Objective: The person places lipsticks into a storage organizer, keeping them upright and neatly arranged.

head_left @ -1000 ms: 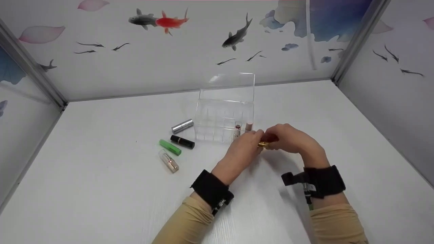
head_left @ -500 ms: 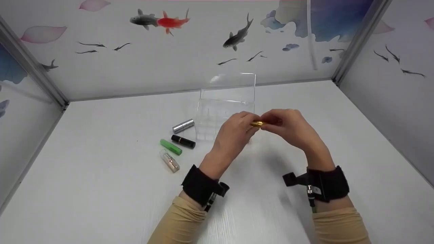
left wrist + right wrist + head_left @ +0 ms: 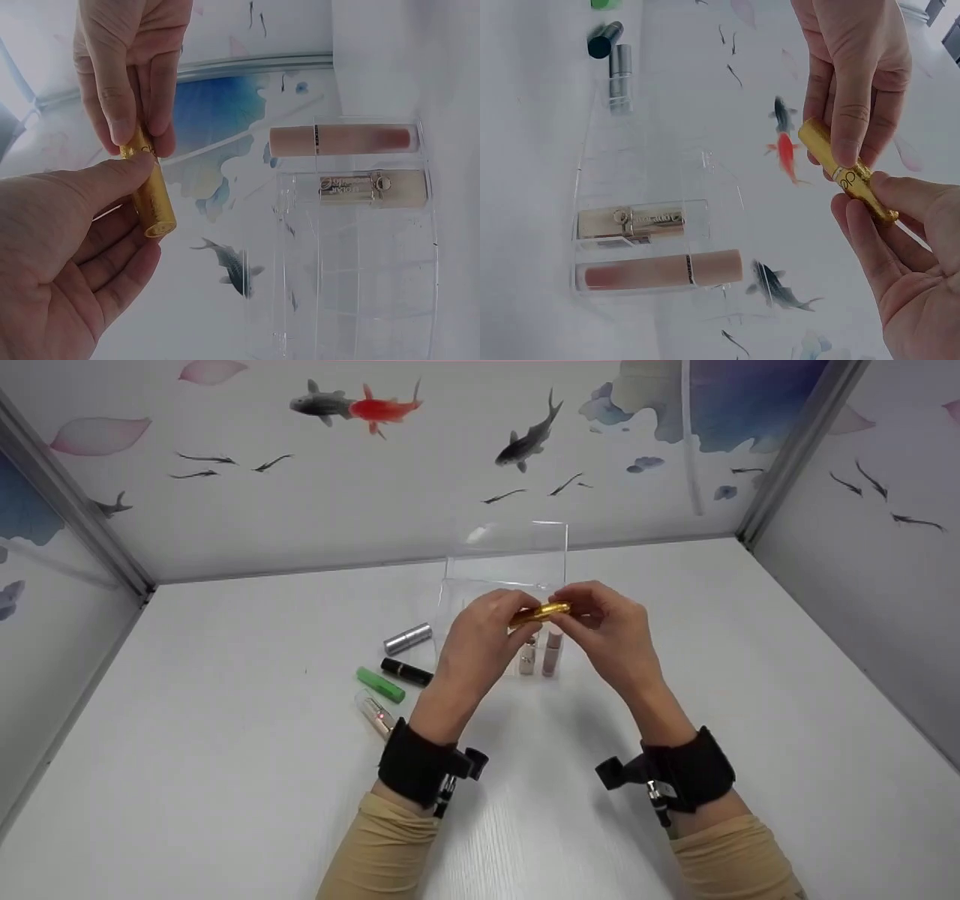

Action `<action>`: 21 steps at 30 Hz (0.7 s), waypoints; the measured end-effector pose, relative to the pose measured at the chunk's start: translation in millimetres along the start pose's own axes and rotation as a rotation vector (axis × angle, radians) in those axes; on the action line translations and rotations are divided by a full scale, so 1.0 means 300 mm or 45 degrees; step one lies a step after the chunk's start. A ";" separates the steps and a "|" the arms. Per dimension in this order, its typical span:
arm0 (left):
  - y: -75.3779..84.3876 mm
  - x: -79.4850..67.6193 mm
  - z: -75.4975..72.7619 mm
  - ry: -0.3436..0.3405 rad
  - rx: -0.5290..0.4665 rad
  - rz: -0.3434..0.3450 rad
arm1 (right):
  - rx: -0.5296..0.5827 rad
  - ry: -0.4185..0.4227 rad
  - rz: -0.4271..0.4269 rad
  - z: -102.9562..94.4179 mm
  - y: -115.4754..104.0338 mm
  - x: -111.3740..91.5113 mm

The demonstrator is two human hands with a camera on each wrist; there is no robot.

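Both hands pinch a gold lipstick tube (image 3: pixel 553 609) above the front of a clear divided organizer (image 3: pixel 502 583). My left hand (image 3: pixel 480 641) grips one end, and my right hand (image 3: pixel 613 634) has thumb and fingers on the other. Lettering shows on the tube's middle in the right wrist view. Two tubes stand upright in the organizer's right-hand compartments: a pink lip gloss (image 3: pixel 345 140) at the outer side and a cream-and-clear lipstick (image 3: pixel 373 189) beside it. The hands hide part of the organizer in the head view.
Left of the organizer lie a silver tube (image 3: pixel 408 639), a black tube (image 3: pixel 406 671), a green tube (image 3: pixel 380 685) and a clear-capped tube (image 3: pixel 373 711), partly covered by the left wrist. The organizer's raised clear lid (image 3: pixel 566 547) stands near the printed back wall.
Both hands have risen from the organizer's right front corner and shifted left with the gold lipstick tube, which shows more fully now. The two standing tubes are uncovered again.
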State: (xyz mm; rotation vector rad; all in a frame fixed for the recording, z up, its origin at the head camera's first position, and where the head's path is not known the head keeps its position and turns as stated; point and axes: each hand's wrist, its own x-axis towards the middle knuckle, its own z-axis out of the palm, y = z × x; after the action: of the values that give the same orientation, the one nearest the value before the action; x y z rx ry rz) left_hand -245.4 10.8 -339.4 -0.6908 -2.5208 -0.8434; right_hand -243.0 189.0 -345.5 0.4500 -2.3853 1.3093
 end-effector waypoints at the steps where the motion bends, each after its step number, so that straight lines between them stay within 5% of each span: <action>1: -0.003 0.000 -0.002 -0.001 -0.007 -0.005 | 0.019 0.019 0.005 0.006 0.001 -0.001; 21: -0.028 0.005 0.011 0.104 -0.061 0.127 | 0.164 0.224 -0.088 0.061 0.000 -0.010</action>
State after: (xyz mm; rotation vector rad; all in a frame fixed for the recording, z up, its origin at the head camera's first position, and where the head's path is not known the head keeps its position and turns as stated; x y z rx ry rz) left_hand -252.1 7.5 -345.0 -0.7753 -2.3798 -0.8815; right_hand -243.5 173.8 -355.8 0.4303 -2.1332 1.4148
